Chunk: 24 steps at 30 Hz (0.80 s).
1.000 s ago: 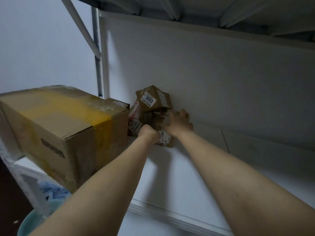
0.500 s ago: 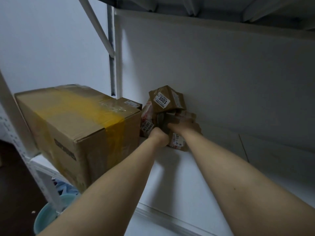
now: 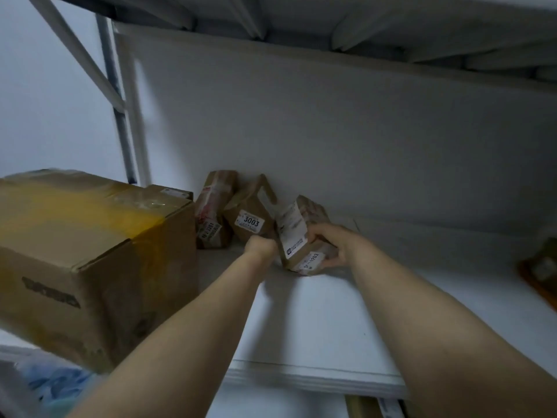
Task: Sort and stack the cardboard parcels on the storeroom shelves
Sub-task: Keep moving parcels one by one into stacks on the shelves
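Three small cardboard parcels stand against the back wall of the white shelf (image 3: pixel 316 321). The leftmost parcel (image 3: pixel 212 212) is upright with red tape. Beside it leans the parcel labelled 3003 (image 3: pixel 250 212). Both my hands hold the third small parcel (image 3: pixel 301 236), tilted, with a long white label on its face. My left hand (image 3: pixel 261 247) grips its left edge. My right hand (image 3: pixel 337 247) curls round its right side and bottom corner. A large yellow-taped cardboard box (image 3: pixel 90 260) sits at the shelf's left end.
An upper shelf (image 3: pixel 391 28) hangs overhead. A brown and orange object (image 3: pixel 539 276) lies at the far right of the shelf. Below the shelf's left front is a blue bundle (image 3: pixel 51 384). White bare shelf surface stretches between the parcels and the front edge.
The 3003 parcel has come down from the pile and leans on the shelf. My hands have drawn the third parcel rightward, apart from the others. The view has shifted right.
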Each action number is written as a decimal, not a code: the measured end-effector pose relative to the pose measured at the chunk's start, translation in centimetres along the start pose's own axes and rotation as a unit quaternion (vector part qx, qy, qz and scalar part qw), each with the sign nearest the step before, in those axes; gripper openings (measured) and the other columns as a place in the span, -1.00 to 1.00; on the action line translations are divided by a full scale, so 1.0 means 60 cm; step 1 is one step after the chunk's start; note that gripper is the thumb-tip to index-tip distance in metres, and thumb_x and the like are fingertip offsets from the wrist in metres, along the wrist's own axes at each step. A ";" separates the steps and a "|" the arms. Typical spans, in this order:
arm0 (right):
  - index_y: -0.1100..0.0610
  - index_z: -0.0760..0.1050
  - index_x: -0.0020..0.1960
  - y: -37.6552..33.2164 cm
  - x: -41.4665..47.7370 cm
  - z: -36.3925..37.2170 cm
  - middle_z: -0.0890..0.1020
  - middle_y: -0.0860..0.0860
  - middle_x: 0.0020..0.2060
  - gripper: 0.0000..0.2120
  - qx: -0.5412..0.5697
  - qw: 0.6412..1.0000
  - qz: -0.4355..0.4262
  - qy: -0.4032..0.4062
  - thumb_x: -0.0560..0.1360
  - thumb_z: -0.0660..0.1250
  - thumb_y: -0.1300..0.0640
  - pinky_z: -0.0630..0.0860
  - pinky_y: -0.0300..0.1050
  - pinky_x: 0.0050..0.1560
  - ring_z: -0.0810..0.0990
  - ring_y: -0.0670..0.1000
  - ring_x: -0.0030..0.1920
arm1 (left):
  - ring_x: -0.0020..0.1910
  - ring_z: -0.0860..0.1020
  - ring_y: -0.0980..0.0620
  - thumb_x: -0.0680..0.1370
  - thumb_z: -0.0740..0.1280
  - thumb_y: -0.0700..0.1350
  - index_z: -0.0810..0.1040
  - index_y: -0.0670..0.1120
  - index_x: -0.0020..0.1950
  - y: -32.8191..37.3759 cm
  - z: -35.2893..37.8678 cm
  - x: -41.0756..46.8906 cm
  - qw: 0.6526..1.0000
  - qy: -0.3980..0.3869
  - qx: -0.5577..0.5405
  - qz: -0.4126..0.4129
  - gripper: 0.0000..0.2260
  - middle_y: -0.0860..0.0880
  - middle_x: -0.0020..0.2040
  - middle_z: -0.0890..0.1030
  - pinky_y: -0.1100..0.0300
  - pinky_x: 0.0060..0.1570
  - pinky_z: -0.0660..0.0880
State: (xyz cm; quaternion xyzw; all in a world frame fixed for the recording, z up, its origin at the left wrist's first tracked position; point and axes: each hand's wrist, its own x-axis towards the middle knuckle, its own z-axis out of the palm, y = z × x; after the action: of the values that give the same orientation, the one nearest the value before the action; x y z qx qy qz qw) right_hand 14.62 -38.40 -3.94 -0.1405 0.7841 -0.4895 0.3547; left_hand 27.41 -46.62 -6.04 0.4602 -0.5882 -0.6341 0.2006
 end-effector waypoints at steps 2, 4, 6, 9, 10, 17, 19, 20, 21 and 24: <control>0.16 0.52 -0.05 0.019 -0.018 -0.038 0.58 0.05 -0.20 -0.82 0.036 0.999 0.004 -0.021 0.37 0.29 0.31 0.56 -0.13 -0.37 0.56 0.01 -0.18 | 0.24 0.44 -0.18 0.62 0.20 -0.18 0.33 -0.26 0.36 -0.006 0.017 -0.012 0.999 -0.032 -0.016 -0.007 -0.67 -0.22 0.25 0.45 0.07 0.20 0.38; 0.18 0.50 -0.17 0.040 -0.038 -0.069 0.58 0.05 -0.30 -0.84 0.061 0.998 0.020 -0.026 0.41 0.21 0.39 0.55 -0.14 -0.31 0.56 -0.01 -0.25 | 0.01 0.48 -0.12 0.59 0.28 -0.09 0.39 -0.20 0.29 -0.007 0.042 -0.029 0.997 -0.062 -0.037 -0.020 -0.68 -0.18 0.08 0.48 0.10 0.00 0.41; 0.23 0.48 -0.24 0.065 -0.050 -0.094 0.62 0.07 -0.41 -0.76 0.086 0.995 0.035 -0.031 0.42 0.12 0.47 0.57 -0.21 -0.38 0.61 0.00 -0.36 | -0.09 0.46 -0.08 0.55 0.31 -0.07 0.42 -0.17 0.25 -0.010 0.063 -0.037 0.995 -0.084 -0.048 -0.023 -0.68 -0.13 -0.03 0.49 0.11 -0.05 0.42; 0.29 0.50 -0.06 0.097 -0.062 -0.124 0.67 0.19 -0.19 -0.64 0.125 0.991 0.012 -0.054 0.34 0.08 0.60 0.62 -0.17 -0.31 0.65 0.13 -0.15 | -0.19 0.51 -0.06 0.47 0.35 -0.18 0.46 -0.19 0.21 -0.009 0.092 -0.062 0.992 -0.100 -0.076 -0.012 -0.68 -0.10 -0.14 0.52 0.10 -0.06 0.49; 0.28 0.48 0.04 0.107 -0.060 -0.134 0.65 0.25 -0.08 -0.55 0.128 0.990 -0.005 -0.055 0.30 0.11 0.65 0.63 -0.12 -0.29 0.64 0.19 -0.06 | -0.25 0.51 -0.03 0.46 0.35 -0.21 0.47 -0.20 0.18 -0.007 0.101 -0.071 0.990 -0.111 -0.087 -0.007 -0.70 -0.09 -0.18 0.52 0.13 -0.13 0.50; -0.07 0.09 0.35 0.173 -0.094 -0.196 0.49 0.09 0.22 0.01 -0.025 0.998 -0.058 0.025 0.12 0.54 0.45 0.58 0.04 0.06 0.48 0.17 0.23 | -0.03 0.56 0.05 0.27 0.61 -0.05 0.21 -0.12 0.16 -0.005 0.178 -0.129 0.981 -0.129 -0.038 0.136 -0.31 -0.05 0.09 0.53 0.20 -0.10 0.59; -0.11 -0.01 0.47 0.196 -0.091 -0.219 0.41 0.06 0.31 0.30 -0.105 0.992 -0.057 0.045 -0.11 0.62 0.20 0.45 0.11 0.29 0.39 0.16 0.34 | 0.12 0.54 -0.04 0.12 0.67 0.01 0.18 -0.09 0.19 -0.006 0.202 -0.141 0.982 -0.104 -0.012 0.160 -0.14 -0.07 0.14 0.50 0.02 0.16 0.52; -0.12 -0.03 0.49 0.205 -0.097 -0.237 0.39 0.04 0.33 0.35 -0.115 0.991 -0.056 0.046 -0.14 0.62 0.15 0.45 0.11 0.28 0.37 0.16 0.35 | 0.13 0.53 -0.04 0.07 0.66 0.01 0.17 -0.09 0.22 -0.006 0.220 -0.151 0.980 -0.097 0.002 0.176 -0.09 -0.07 0.15 0.48 0.02 0.19 0.50; -0.11 -0.01 0.50 0.203 -0.108 -0.240 0.41 0.02 0.30 0.28 -0.110 0.991 -0.061 0.041 -0.06 0.62 0.19 0.49 0.07 0.21 0.38 0.15 0.33 | 0.13 0.51 -0.03 0.07 0.65 -0.02 0.16 -0.10 0.25 -0.009 0.224 -0.149 0.978 -0.091 0.016 0.187 -0.07 -0.07 0.16 0.46 0.04 0.20 0.49; -0.08 0.25 0.38 0.199 -0.140 -0.279 0.48 -0.11 -0.04 -0.24 -0.001 0.996 -0.076 0.037 0.29 0.35 0.40 0.41 -0.09 -0.06 0.45 0.02 0.04 | 0.16 0.48 0.00 0.08 0.62 -0.16 0.14 -0.15 0.32 -0.013 0.257 -0.164 0.966 -0.097 0.044 0.235 -0.05 -0.08 0.19 0.41 0.12 0.22 0.46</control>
State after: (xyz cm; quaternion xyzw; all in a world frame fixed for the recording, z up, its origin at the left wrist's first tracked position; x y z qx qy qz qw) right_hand 10.49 -16.69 -6.27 -0.1819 0.7840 -0.5195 0.2872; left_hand 19.89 -29.97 -5.14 0.2542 -0.7240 -0.5838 0.2655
